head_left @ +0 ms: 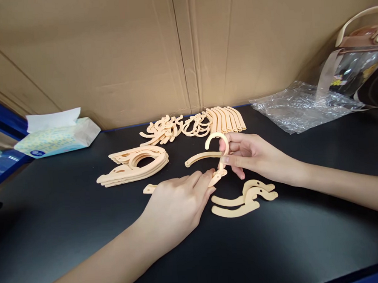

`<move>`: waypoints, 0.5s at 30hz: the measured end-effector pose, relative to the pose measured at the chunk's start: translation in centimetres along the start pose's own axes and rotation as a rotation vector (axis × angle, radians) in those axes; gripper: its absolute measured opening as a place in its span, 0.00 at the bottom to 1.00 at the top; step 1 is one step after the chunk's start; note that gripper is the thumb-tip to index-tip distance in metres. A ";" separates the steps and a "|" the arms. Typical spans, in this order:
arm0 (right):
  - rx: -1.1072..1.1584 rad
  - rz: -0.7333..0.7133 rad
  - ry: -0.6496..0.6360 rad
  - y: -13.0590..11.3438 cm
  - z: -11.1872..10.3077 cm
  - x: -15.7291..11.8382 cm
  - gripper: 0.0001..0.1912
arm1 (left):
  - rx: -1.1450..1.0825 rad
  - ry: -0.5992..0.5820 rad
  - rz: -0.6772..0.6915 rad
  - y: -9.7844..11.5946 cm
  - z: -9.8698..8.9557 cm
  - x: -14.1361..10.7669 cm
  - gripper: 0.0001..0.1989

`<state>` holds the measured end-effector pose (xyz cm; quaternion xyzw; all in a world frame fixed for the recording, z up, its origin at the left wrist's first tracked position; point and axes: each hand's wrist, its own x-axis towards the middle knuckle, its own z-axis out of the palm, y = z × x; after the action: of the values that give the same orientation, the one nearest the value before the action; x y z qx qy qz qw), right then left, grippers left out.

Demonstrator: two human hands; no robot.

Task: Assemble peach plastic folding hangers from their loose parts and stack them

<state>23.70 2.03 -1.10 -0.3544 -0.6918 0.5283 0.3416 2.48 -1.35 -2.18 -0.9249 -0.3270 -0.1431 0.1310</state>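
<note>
My left hand (182, 197) is closed around a cream hanger arm (150, 188), whose ends stick out on both sides of the fingers. My right hand (247, 155) pinches a cream hanger hook (219, 136) by its side, with the curve upward. The hook's lower end meets the hanger arm's right end; whether they are joined I cannot tell. Behind the hook lies a curved arm piece (199, 157), partly hidden by the right fingers. Two shaped hanger pieces (244, 200) overlap on the table below the right hand.
A stack of folded hangers (136, 166) lies at left. Farther back are a pile of loose pieces (164, 130), several hooks (197, 124) and a row of arms (227, 118). A tissue pack (59, 136), clear plastic bag (302, 104) and bottle (360, 62) stand near the cardboard wall (122, 56).
</note>
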 end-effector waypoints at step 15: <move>0.026 0.003 -0.022 0.3 -0.1 0.0 0.10 | -0.033 -0.032 -0.010 0.0 0.0 0.0 0.13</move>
<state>23.86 2.15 -1.35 -0.3453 -0.6879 0.5417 0.3378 2.48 -1.40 -2.15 -0.9275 -0.3313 -0.1341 0.1098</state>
